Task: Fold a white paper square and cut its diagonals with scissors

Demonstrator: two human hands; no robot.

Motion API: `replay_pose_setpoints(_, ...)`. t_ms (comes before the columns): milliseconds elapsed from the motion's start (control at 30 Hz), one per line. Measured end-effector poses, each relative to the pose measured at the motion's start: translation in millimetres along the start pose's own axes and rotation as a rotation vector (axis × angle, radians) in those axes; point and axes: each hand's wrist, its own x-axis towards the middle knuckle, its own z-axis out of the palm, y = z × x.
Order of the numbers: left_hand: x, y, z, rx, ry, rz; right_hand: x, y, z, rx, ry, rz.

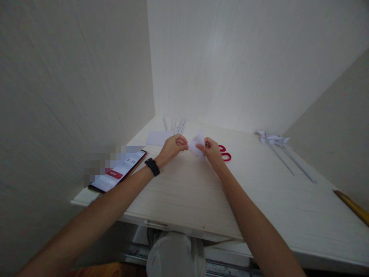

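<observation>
A small folded piece of white paper (197,144) is held up just above the pale wooden desk (187,192). My left hand (173,146) pinches its left edge, fingers closed; a black watch sits on that wrist. My right hand (211,150) pinches the right side of the same paper. Both hands meet over the middle back part of the desk.
Red-handled scissors (225,153) lie just right of my right hand. A phone (119,171) with a lit screen rests at the left edge. White paper sheets (158,137) and thin sticks (174,125) lie behind. Finished paper pinwheels (272,139) on sticks lie at right. A yellow stick (351,206) pokes in far right.
</observation>
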Motion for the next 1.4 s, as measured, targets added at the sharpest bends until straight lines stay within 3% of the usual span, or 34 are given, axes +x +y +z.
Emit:
replay_pose_setpoints(600, -1, 0, -2.6, 0.038, 0.053, -0.012, -3, -11, -2, 0.045, 0.038, 0.058)
replay_pose_setpoints(1400, -3, 3, 0.2, 0.086, 0.046, -0.006, -4, -14, -1, -0.006, 0.061, -0.026)
